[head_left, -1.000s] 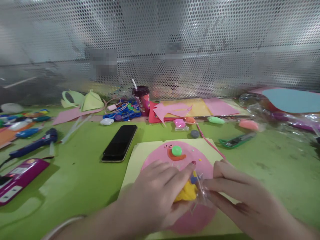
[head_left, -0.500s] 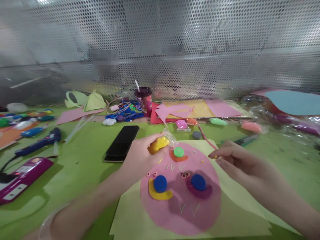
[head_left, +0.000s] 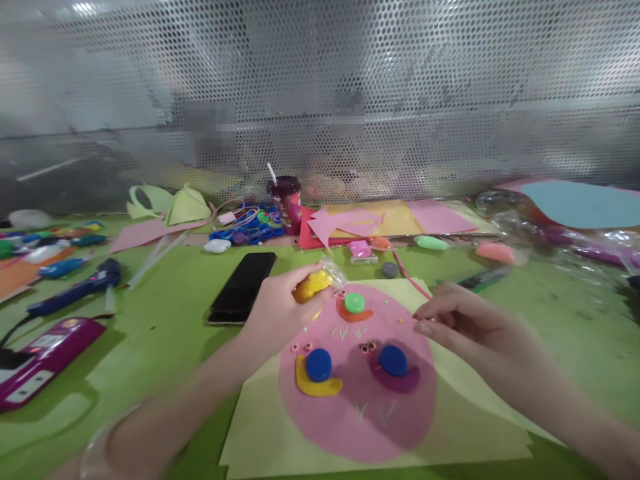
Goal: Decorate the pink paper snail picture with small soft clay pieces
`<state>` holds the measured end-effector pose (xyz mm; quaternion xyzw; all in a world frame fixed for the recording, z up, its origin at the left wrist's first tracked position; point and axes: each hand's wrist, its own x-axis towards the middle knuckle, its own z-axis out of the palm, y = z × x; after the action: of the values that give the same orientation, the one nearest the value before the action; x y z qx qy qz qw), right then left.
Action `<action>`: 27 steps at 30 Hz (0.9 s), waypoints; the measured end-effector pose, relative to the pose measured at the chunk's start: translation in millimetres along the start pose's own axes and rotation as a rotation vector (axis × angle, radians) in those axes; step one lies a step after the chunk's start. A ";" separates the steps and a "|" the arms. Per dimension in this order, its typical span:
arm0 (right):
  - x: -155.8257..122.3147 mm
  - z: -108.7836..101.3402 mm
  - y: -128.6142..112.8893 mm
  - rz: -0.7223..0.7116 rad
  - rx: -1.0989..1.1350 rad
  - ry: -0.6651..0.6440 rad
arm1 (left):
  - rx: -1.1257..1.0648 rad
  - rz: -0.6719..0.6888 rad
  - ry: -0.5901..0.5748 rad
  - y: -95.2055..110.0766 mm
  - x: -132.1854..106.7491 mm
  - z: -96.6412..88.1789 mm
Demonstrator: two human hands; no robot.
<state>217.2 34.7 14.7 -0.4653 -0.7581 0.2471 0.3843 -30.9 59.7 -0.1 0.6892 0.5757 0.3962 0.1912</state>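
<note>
Now the green counter point(head_left: 150, 347) spreads under both hands, with a pale yellow sheet point(head_left: 480, 427) below them and a pink disc point(head_left: 360, 427) lying flat on it. A second ago both hands were pressed together low over the disc, hiding most of it. They have since lifted and parted, so the disc shows whole and the modelling surface is free again.

The left hand point(head_left: 280, 307) has carried the yellow clay lump point(head_left: 311, 285) up and off the sheet. Its fingers are curled tight around the lump, which sits in a clear wrap and hangs just above the disc's far-left edge. The right hand point(head_left: 465, 320) has drawn off to the disc's right edge, fingertips point(head_left: 423, 325) pinched closed. Whether a crumb of clay sits between them is too blurred to tell.

The lump is longer than it is thick. Its long axis runs from the left palm up and to the right, and the loose wrap end points away from the person, towards the orange snail point(head_left: 354, 307) just beyond the left fingers.

Nearer the person than both sets of fingers, the yellow snail point(head_left: 319, 373) and the purple snail point(head_left: 393, 367) lie side by side on the disc, each with a blue shell. A black phone point(head_left: 243, 285) lies just left of the left hand.
</note>
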 end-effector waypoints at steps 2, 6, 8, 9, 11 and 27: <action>0.3 0.5 3.1 0.023 -0.001 0.002 | -0.001 -0.002 0.003 -2.1 1.8 0.9; -0.8 -0.3 5.9 0.064 -0.023 -0.005 | -0.002 0.007 0.001 -4.7 2.2 1.8; -1.1 -1.1 4.6 0.048 -0.025 0.008 | -0.009 0.018 0.000 -5.2 1.8 1.8; -0.8 -1.5 3.5 0.031 -0.024 0.017 | -0.012 0.020 0.001 -5.2 1.8 1.6; 0.8 -2.6 1.1 0.000 -0.025 0.016 | -0.022 0.014 0.001 -4.8 2.4 0.9; 38.6 8.1 -12.7 -0.257 -0.172 -0.254 | -0.265 -0.085 -0.006 -24.6 22.4 5.1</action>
<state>193.6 63.5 32.9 -0.3610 -0.8720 0.1868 0.2727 -42.2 88.4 -13.6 0.6343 0.5463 0.4581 0.2989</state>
